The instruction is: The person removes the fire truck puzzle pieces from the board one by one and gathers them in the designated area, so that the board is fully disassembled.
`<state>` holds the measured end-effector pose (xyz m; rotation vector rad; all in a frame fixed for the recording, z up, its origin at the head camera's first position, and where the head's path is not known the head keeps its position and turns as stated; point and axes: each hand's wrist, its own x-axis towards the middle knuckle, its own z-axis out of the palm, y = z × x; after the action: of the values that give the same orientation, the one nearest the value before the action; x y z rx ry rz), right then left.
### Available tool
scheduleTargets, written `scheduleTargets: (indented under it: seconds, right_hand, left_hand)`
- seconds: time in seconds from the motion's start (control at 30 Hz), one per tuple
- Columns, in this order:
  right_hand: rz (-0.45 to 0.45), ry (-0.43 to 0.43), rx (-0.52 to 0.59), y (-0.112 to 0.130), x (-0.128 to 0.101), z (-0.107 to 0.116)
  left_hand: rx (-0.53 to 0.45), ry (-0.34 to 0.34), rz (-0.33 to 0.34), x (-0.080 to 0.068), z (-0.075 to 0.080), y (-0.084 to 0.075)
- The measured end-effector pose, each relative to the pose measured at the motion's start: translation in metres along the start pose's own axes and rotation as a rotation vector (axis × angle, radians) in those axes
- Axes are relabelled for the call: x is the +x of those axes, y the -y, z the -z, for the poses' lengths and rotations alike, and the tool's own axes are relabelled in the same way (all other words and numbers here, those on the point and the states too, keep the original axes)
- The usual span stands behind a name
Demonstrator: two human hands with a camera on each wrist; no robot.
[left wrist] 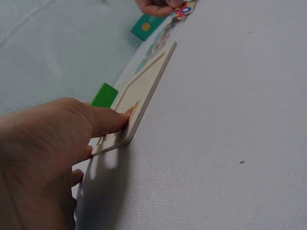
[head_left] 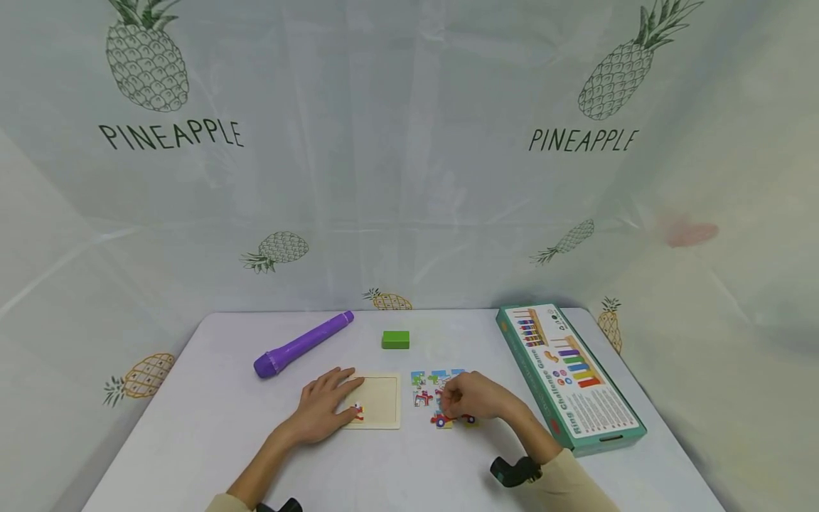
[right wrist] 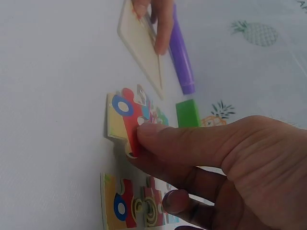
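Note:
A shallow wooden puzzle board [head_left: 382, 404] lies on the table, with one small red-and-white puzzle piece [head_left: 359, 409] in its lower left corner. My left hand [head_left: 322, 409] rests on the board's left side, fingers spread. In the left wrist view its thumb [left wrist: 111, 120] lies at that corner piece. To the right of the board, my right hand [head_left: 476, 395] pinches a jigsaw piece [right wrist: 129, 122] with a blue wheel and red bodywork between thumb and index finger. Several loose jigsaw pieces [head_left: 422, 397] lie under and beside this hand, which partly hides them.
A purple toy microphone [head_left: 303, 345] lies behind the left hand. Behind the board stands a green block [head_left: 395, 340]. At the right of the white table [head_left: 192, 427] lies a green-edged game box [head_left: 572, 370]. A pineapple-print sheet [head_left: 409, 178] hangs behind.

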<state>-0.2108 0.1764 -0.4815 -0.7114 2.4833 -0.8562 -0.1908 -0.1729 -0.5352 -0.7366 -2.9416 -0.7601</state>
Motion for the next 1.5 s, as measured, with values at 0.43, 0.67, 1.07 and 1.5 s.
scheduleTargets:
  seconds: [0.43,0.67,1.07,1.5]
  right_hand:
    - [-0.012,-0.015,-0.030,-0.0044,-0.0005,-0.0021]
    - [-0.008,-0.024,-0.057,-0.0052,-0.0013,-0.0017]
    - [-0.017,-0.048,-0.091,-0.0067,-0.0013,-0.0035]
    - [-0.024,-0.060,-0.117,-0.0054,-0.0011,-0.0055]
  left_hand:
    - [0.002,-0.005,-0.003,-0.0004,0.0002,-0.0006]
    - [-0.007,0.003,-0.001,-0.0001,0.0011,-0.0015]
    - [-0.006,0.005,0.000,-0.0004,-0.0001,-0.0005]
    - [0.005,0.009,-0.002,-0.0007,-0.0007,0.0011]
